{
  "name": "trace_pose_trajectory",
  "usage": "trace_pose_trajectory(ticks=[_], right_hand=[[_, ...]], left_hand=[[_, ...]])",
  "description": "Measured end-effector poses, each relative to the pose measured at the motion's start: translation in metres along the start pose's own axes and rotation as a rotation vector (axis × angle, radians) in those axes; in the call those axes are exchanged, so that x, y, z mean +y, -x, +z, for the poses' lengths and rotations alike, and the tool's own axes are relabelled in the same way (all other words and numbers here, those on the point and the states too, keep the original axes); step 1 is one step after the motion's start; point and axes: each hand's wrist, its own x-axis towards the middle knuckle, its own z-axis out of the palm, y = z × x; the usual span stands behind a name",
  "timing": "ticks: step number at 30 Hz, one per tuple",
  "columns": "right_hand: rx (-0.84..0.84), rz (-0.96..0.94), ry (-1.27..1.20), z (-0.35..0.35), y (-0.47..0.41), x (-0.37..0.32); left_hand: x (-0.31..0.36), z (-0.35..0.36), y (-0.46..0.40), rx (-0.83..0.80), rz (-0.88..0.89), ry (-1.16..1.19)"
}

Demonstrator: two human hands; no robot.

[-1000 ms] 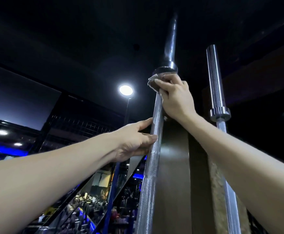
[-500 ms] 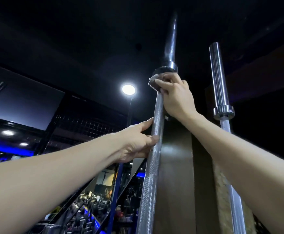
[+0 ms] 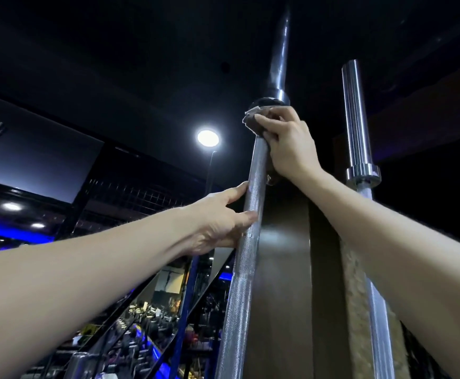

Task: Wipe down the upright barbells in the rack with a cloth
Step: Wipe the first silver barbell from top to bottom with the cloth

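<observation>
Two steel barbells stand upright against a dark pillar. The nearer barbell [image 3: 246, 255] has a knurled shaft and rises past its collar into a long sleeve. My right hand [image 3: 289, 147] grips a small grey cloth [image 3: 252, 120] wrapped round this shaft just under the collar. My left hand [image 3: 223, 222] holds the same shaft lower down, thumb in front and fingers reaching behind it. The second barbell [image 3: 356, 116] stands to the right, partly hidden behind my right forearm.
A dark brown pillar [image 3: 286, 269] stands between and behind the two bars. A bright ceiling lamp [image 3: 207, 138] glares to the left of the near bar. Lower left, a mirror or railing shows a gym floor with racks and blue lights [image 3: 146, 324].
Both hands stay at much the same places on the near bar. The view has shifted slightly, so the right barbell sits a little further right.
</observation>
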Motion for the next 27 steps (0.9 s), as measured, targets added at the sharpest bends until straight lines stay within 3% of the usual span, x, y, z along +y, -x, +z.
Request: trace_pose_trajectory(ticks=[6, 9, 13, 17, 24, 27], right_hand=[[-0.041, -0.092, -0.154, -0.008, 0.099, -0.021], [-0.034, -0.083, -0.189, -0.011, 0.066, -0.011], [-0.022, 0.1, -0.273, -0.006, 0.002, -0.002], [-0.03, 0.126, -0.18, -0.004, -0.009, -0.004], [-0.121, -0.072, -0.162, -0.025, 0.105, -0.035], [-0.142, -0.061, -0.093, -0.029, 0.085, -0.032]], left_hand=[[-0.002, 0.001, 0.002, 0.009, 0.032, 0.025], [-0.001, 0.001, 0.002, 0.008, 0.023, 0.02], [-0.001, 0.002, 0.002, 0.025, -0.003, -0.01], [-0.003, 0.002, 0.001, 0.036, 0.001, -0.023], [-0.01, -0.002, 0.007, -0.051, 0.049, 0.054], [-0.012, -0.002, 0.008, -0.082, 0.042, 0.033]])
